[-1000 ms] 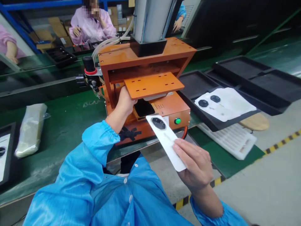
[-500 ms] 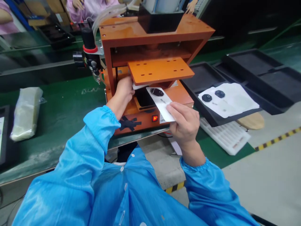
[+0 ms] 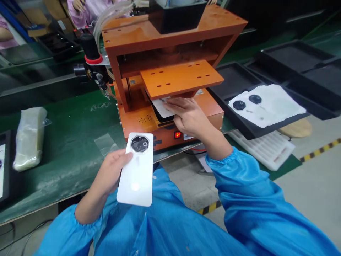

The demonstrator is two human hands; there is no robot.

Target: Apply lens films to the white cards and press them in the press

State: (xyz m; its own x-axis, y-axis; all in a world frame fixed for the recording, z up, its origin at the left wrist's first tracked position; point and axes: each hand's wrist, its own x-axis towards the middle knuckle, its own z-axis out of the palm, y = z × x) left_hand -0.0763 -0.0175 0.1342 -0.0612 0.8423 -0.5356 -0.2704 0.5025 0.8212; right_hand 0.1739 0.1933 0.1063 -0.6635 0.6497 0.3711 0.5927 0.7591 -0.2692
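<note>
My left hand point(image 3: 114, 170) grips a white phone back cover point(image 3: 137, 177) by its left edge, thumb on top. A black octagonal camera ring is at the cover's upper end. Under the raised orange plate point(image 3: 181, 78) of a press point(image 3: 170, 42), my right hand point(image 3: 189, 117) has its fingers on a second white phone back cover point(image 3: 163, 106). That cover lies over the black bed point(image 3: 156, 109) of the press. Its far end is hidden beneath the plate.
Several white covers point(image 3: 277, 103) lie on a black tray point(image 3: 247, 131) at right, above a white slotted rack point(image 3: 266, 151). A bagged bundle point(image 3: 30, 138) and a small clear film point(image 3: 105, 144) rest on the green bench point(image 3: 71, 153). A lit red switch point(image 3: 177, 134) is on the press front.
My left hand has come out from under the plate, bringing a cover toward my body. My right hand has moved its cover forward and left, into the press.
</note>
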